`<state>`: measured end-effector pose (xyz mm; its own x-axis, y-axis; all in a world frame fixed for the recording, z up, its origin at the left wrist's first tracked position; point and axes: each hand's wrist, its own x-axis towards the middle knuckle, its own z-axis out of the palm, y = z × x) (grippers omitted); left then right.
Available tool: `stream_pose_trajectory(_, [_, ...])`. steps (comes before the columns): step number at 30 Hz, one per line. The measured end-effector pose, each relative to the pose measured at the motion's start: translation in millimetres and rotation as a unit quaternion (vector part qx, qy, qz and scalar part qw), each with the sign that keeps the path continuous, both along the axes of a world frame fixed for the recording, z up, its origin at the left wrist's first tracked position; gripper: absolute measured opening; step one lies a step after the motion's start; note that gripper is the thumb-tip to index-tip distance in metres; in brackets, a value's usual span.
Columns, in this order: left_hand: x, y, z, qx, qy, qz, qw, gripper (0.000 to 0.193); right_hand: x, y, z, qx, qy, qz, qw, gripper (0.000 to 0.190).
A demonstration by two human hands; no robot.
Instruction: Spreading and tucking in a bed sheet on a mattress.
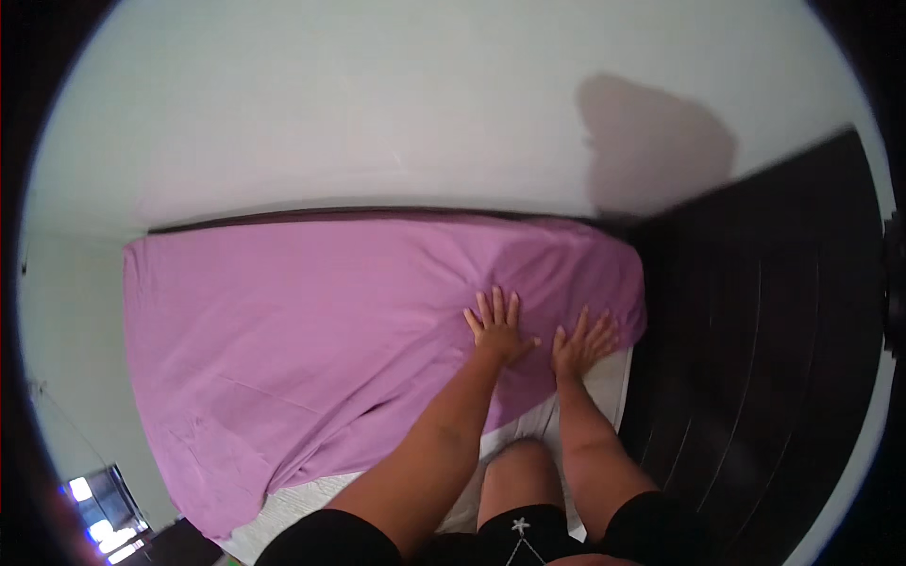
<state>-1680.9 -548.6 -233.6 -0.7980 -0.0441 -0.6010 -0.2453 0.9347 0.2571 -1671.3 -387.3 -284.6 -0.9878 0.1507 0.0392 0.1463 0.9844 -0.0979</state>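
A pink bed sheet covers most of a white mattress, whose near side and near right corner show bare. My left hand lies on the sheet with its fingers spread, right of the middle. To its right, my right hand rests with fingers apart at the sheet's edge, near the bare corner. Neither hand grips the cloth. Folds run from around my left hand down to the sheet's lower left. One knee is on the mattress between my forearms.
A dark headboard stands at the right end of the bed. A pale wall runs along the far side, above a thin dark bed rail. At the lower left are a lit screen or window and a dark piece of furniture.
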Motion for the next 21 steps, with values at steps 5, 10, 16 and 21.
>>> stream_pose_trajectory(5, [-1.1,-2.3,-7.6,0.002,0.007,-0.017,1.0,0.113,-2.6,-1.4,1.1,-0.022,0.092,0.019,0.995,0.065])
stream_pose_trajectory(10, [-4.1,7.7,-6.6,-0.033,0.002,-0.028,0.999,0.116,3.3,5.8,21.9,-0.052,0.112,0.025,0.992,0.064])
stream_pose_trajectory(16, [5.1,10.6,-17.4,-0.033,0.052,-0.012,0.998,0.114,92.8,18.3,35.2,-0.218,0.2,-0.011,0.955,0.06])
stream_pose_trajectory(21, [15.1,6.1,-25.1,-0.013,0.1,-0.006,0.995,0.114,237.1,-4.6,27.3,-0.075,-0.005,-0.045,0.996,0.06])
